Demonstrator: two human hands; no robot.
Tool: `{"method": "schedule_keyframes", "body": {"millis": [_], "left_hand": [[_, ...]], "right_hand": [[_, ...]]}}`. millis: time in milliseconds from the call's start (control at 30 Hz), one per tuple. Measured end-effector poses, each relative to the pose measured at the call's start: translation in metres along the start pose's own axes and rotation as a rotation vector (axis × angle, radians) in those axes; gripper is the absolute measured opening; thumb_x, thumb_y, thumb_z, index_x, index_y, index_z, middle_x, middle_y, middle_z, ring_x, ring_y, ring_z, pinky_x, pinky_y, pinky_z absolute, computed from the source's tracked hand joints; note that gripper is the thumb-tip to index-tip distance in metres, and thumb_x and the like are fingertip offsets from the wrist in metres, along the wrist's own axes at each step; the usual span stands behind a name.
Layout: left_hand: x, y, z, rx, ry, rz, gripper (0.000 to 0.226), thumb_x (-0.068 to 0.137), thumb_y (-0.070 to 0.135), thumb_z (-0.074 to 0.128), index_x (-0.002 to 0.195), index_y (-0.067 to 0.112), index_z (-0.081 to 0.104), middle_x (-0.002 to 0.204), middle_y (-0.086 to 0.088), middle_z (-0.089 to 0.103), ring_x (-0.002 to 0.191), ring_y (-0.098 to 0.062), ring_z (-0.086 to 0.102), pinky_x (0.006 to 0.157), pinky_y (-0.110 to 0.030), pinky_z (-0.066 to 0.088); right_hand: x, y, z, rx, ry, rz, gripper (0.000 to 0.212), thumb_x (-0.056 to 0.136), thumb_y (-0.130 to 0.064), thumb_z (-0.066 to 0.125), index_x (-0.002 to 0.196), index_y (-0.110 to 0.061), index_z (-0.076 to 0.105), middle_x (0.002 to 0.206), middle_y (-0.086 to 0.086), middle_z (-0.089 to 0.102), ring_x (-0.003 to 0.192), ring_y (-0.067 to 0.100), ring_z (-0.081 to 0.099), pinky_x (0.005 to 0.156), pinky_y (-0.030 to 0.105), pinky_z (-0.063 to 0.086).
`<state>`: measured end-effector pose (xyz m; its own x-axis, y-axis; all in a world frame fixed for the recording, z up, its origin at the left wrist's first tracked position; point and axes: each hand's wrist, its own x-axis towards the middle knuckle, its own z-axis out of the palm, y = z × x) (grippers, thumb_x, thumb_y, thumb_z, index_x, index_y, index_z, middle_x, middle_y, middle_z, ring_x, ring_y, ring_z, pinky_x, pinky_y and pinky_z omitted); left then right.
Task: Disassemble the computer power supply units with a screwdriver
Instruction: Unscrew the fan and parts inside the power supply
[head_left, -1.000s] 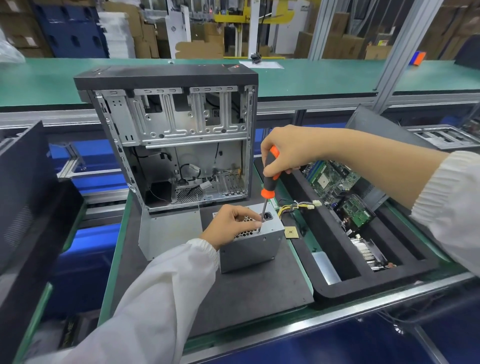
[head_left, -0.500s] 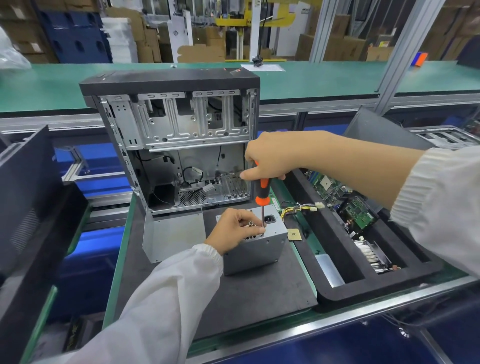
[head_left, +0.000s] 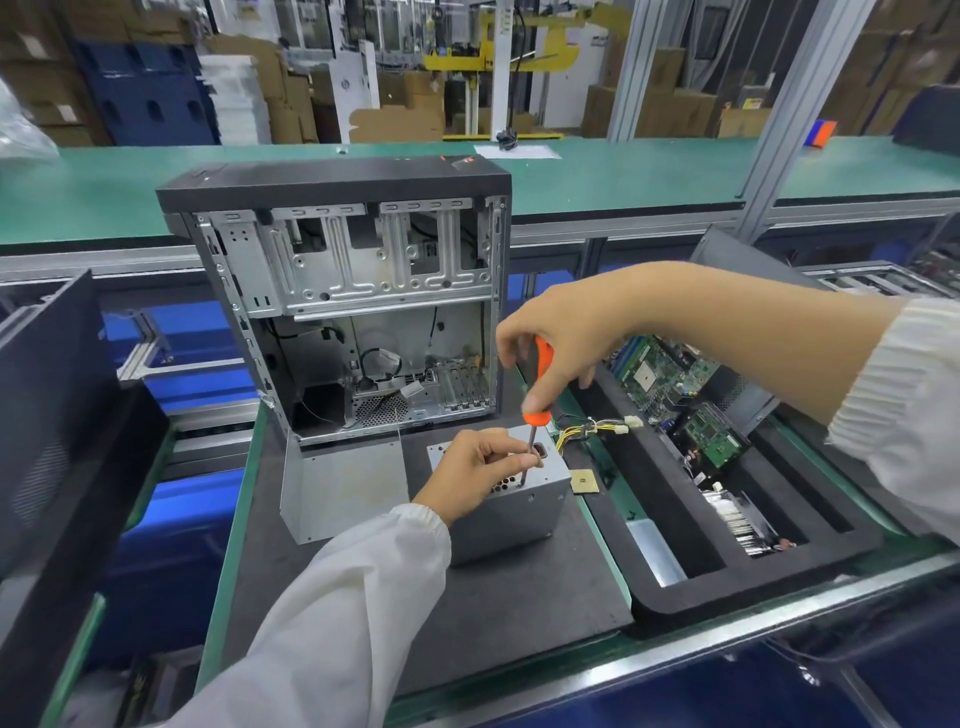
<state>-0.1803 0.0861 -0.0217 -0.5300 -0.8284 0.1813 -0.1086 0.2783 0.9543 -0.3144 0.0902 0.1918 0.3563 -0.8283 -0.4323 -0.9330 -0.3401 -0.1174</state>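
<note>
A grey metal power supply unit (head_left: 511, 519) stands on the dark mat (head_left: 519, 613), its yellow and black cable bundle (head_left: 592, 430) trailing to the right. My right hand (head_left: 561, 332) grips the orange and black handle of a screwdriver (head_left: 537, 395), held nearly upright with its tip on the unit's top face. My left hand (head_left: 480, 470) rests on the top of the unit and pinches the screwdriver's shaft near the tip.
An open, stripped computer case (head_left: 353, 312) stands upright just behind the unit. A black foam tray (head_left: 701, 587) on the right holds circuit boards (head_left: 670, 379) and a heatsink. A small square chip (head_left: 584, 480) lies beside the unit. A dark panel (head_left: 57, 415) stands at left.
The screwdriver has gone from tilted to nearly upright, its tip staying on the unit's top. My right hand has shifted its hold on the handle. My left hand stays on the unit.
</note>
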Motion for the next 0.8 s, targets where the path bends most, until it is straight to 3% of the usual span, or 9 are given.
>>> {"method": "schedule_keyframes", "body": {"millis": [67,100,200,300,400,500,600,667,800], "left_hand": [[0.000,-0.001,0.001,-0.017,0.002,-0.024,0.011,0.090,0.012,0.067,0.088,0.005,0.076,0.064,0.019,0.057,0.050,0.000,0.041,0.055,-0.013,0.033],[0.001,-0.002,0.001,-0.024,0.003,-0.030,0.012,0.091,0.013,0.067,0.089,0.006,0.076,0.064,0.018,0.057,0.050,-0.002,0.039,0.054,-0.016,0.033],[0.001,-0.004,-0.001,-0.029,-0.002,-0.028,0.011,0.091,0.013,0.067,0.092,0.008,0.076,0.062,0.018,0.055,0.050,-0.004,0.039,0.053,-0.020,0.034],[0.001,-0.004,0.000,-0.055,-0.003,-0.024,0.013,0.091,0.010,0.065,0.097,0.004,0.076,0.065,0.018,0.059,0.050,0.000,0.044,0.054,-0.014,0.035],[0.001,-0.004,0.001,-0.103,0.017,-0.031,0.014,0.091,0.009,0.065,0.099,0.006,0.076,0.078,0.001,0.065,0.049,-0.001,0.041,0.052,-0.016,0.035],[0.000,-0.003,0.001,-0.116,0.017,-0.020,0.015,0.091,0.007,0.064,0.101,0.004,0.075,0.085,-0.003,0.069,0.051,0.004,0.051,0.055,-0.005,0.038],[0.000,-0.004,0.001,-0.086,-0.013,-0.028,0.016,0.092,0.008,0.064,0.102,0.002,0.075,0.073,0.018,0.065,0.054,0.006,0.053,0.056,-0.005,0.040],[0.001,-0.004,0.001,-0.078,-0.021,-0.032,0.016,0.092,0.008,0.064,0.102,0.001,0.075,0.068,0.021,0.063,0.053,0.006,0.052,0.056,-0.004,0.039],[0.000,-0.003,0.001,-0.101,0.008,-0.055,0.013,0.091,0.012,0.066,0.096,0.007,0.077,0.075,0.002,0.064,0.048,-0.002,0.040,0.052,-0.012,0.033]], "right_hand": [[0.002,0.006,0.003,0.017,0.037,0.118,0.051,0.081,-0.056,0.066,0.100,-0.009,0.058,0.065,0.003,0.068,0.046,0.013,0.066,0.050,0.025,0.053],[0.003,0.009,0.005,-0.011,0.059,0.142,0.054,0.084,-0.058,0.062,0.095,-0.006,0.059,0.060,0.006,0.068,0.044,0.014,0.066,0.046,0.023,0.052],[0.006,0.014,0.009,-0.071,0.136,0.096,0.047,0.087,-0.051,0.062,0.086,-0.004,0.065,0.062,0.007,0.070,0.037,0.008,0.057,0.044,0.020,0.048],[0.004,0.014,0.010,-0.062,0.172,0.055,0.037,0.088,-0.042,0.064,0.081,-0.006,0.065,0.055,0.002,0.065,0.032,0.006,0.051,0.048,0.023,0.050],[0.004,0.012,0.009,-0.071,0.202,0.037,0.034,0.089,-0.040,0.064,0.080,-0.007,0.064,0.055,0.003,0.065,0.031,0.006,0.051,0.050,0.023,0.051],[0.003,0.011,0.008,-0.084,0.199,0.040,0.034,0.090,-0.040,0.063,0.081,-0.007,0.063,0.058,0.005,0.066,0.032,0.007,0.052,0.047,0.022,0.049],[0.004,0.010,0.010,-0.091,0.181,0.044,0.034,0.090,-0.040,0.063,0.082,-0.007,0.063,0.058,0.005,0.067,0.035,0.009,0.053,0.047,0.021,0.049],[0.005,0.010,0.010,-0.104,0.180,0.044,0.034,0.090,-0.040,0.063,0.083,-0.007,0.063,0.060,0.007,0.067,0.036,0.010,0.054,0.048,0.022,0.049],[0.005,0.010,0.011,-0.129,0.187,0.038,0.034,0.091,-0.041,0.061,0.083,-0.008,0.062,0.063,0.009,0.069,0.042,0.016,0.057,0.057,0.026,0.054]]}}
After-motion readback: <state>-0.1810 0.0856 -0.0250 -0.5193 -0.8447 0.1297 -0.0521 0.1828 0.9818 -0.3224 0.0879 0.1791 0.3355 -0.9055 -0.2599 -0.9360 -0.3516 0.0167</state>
